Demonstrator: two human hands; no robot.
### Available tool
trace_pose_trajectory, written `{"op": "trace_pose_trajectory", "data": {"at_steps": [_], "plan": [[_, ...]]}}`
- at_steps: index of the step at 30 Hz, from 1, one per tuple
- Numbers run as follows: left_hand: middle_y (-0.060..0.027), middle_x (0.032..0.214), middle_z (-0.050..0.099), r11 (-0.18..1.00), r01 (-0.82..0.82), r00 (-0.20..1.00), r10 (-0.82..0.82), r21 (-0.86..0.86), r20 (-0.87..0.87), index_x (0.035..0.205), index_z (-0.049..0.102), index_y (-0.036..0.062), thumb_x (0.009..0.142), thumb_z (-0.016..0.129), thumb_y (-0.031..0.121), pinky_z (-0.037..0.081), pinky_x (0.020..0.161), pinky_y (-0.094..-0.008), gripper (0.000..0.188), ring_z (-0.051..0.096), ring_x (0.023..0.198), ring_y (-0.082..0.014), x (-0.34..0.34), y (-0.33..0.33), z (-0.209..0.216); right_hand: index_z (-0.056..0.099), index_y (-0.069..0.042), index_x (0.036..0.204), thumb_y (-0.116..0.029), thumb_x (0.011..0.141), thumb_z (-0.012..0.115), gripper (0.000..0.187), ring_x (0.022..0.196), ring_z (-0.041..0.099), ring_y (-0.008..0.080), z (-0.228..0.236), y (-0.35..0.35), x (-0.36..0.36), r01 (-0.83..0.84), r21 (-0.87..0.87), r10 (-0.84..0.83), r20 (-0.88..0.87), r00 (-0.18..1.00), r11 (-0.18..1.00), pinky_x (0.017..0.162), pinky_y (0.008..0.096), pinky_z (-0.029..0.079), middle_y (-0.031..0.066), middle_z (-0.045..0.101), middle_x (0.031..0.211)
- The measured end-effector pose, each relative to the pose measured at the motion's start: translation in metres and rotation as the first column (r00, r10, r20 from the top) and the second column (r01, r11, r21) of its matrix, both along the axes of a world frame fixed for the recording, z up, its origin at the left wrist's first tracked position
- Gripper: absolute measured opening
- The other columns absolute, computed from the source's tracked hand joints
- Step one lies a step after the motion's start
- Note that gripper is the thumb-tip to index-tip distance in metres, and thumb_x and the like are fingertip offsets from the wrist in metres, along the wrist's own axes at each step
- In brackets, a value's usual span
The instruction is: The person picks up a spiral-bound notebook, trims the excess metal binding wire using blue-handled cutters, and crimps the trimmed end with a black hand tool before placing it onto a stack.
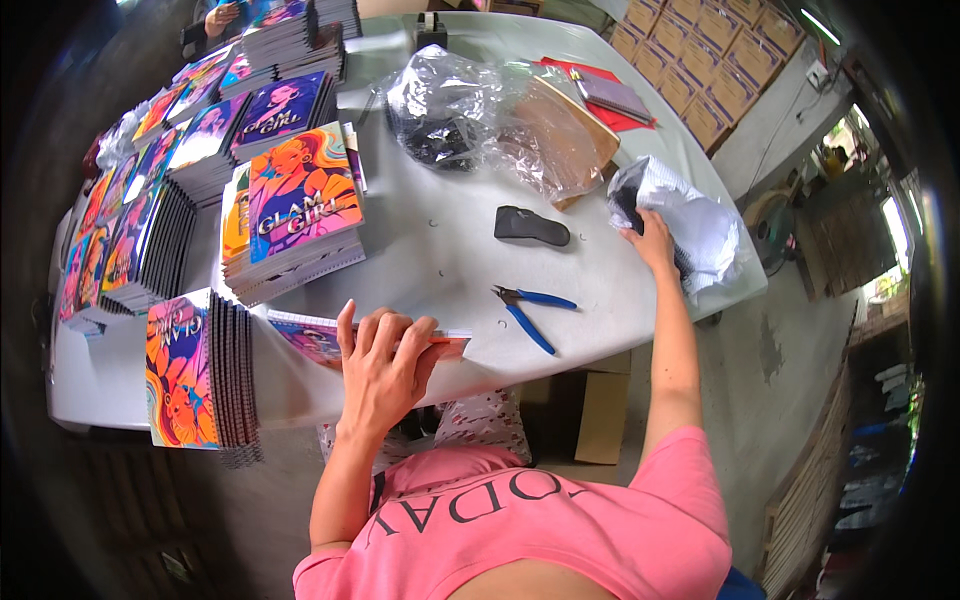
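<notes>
My left hand is closed over a colourful notebook near the table's front edge. The notebook's pages and cover show on both sides of the fingers. At the right, my right hand reaches to the mouth of a crumpled white plastic bag. Dark material shows inside that bag, and the fingers bend against it; what they grip, if anything, is hidden. Between the hands lie blue-handled cutting pliers with jaws apart. Beyond them rests a black pouch-like object.
A stack of illustrated notebooks stands beyond my left hand. Another spiral-bound stack sits at the table's front left corner, with several more behind. Clear plastic bags, one with black contents, and a red folder lie farther back. Cartons are piled beyond.
</notes>
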State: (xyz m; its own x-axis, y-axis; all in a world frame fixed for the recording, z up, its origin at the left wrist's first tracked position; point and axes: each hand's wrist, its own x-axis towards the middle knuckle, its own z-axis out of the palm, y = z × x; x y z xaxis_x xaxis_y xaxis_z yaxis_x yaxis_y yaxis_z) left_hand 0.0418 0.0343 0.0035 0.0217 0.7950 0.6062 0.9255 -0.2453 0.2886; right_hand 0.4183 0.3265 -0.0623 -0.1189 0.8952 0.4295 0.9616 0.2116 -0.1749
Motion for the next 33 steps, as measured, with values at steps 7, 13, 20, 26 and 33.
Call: {"op": "trace_pose_trajectory", "data": {"at_steps": [7,13,20,26,33], "plan": [[-0.0018,0.09,0.051,0.981,-0.178,0.981,0.182,0.074,-0.061,0.122,0.057,0.0209,0.065,0.077,0.025,0.005,0.11,-0.0528,0.06,0.049,0.111,-0.0228,-0.004,-0.004,-0.015,0.063,-0.009,0.112,-0.001,0.082,0.054,0.032,0.085,0.061,0.0354,0.042,0.015,-0.012,-0.291,0.032,0.273,0.267,0.924,0.956,0.075,0.0437,0.047,0.017,0.064,0.088],[-0.0025,0.091,0.051,0.976,-0.172,0.982,0.18,0.136,-0.052,0.116,0.058,0.0195,0.065,0.078,0.033,0.004,0.11,-0.0531,0.057,0.05,0.111,-0.0241,-0.003,-0.001,-0.021,0.051,-0.015,0.13,0.004,0.086,0.049,0.048,0.085,0.05,0.0205,0.1,-0.063,-0.081,-0.357,0.026,0.357,-0.002,0.934,0.934,0.077,0.0323,0.043,0.0069,0.056,0.105],[-0.0089,0.102,0.047,0.904,-0.361,0.933,0.348,0.229,0.097,0.096,0.052,0.0149,0.063,0.073,0.053,-0.005,0.106,-0.0595,0.055,0.036,0.125,-0.0317,0.023,0.007,-0.039,0.068,-0.006,0.101,-0.012,0.086,0.062,0.017,0.07,0.052,0.012,0.099,-0.196,-0.176,-0.817,-0.112,0.561,-0.674,0.481,0.566,0.066,0.0237,0.043,0.0057,0.063,0.087],[-0.0087,0.101,0.045,0.895,-0.366,0.93,0.34,0.254,0.141,0.093,0.049,0.0141,0.061,0.073,0.049,-0.003,0.104,-0.0629,0.053,0.035,0.125,-0.0315,0.023,0.015,-0.042,0.067,-0.006,0.098,-0.011,0.083,0.064,0.016,0.078,0.059,0.0183,0.089,-0.2,-0.188,-0.747,0.005,0.624,-0.553,0.551,0.664,0.068,0.0279,0.046,0.0063,0.062,0.087],[-0.0085,0.098,0.044,0.904,-0.353,0.935,0.329,0.243,0.135,0.098,0.051,0.0144,0.061,0.073,0.045,0.001,0.104,-0.0641,0.053,0.039,0.117,-0.0302,0.022,0.015,-0.038,0.067,-0.005,0.097,-0.009,0.085,0.062,0.014,0.078,0.059,0.0172,0.093,-0.2,-0.191,-0.833,-0.072,0.593,-0.669,0.448,0.548,0.068,0.0272,0.045,0.0071,0.062,0.083]]}}
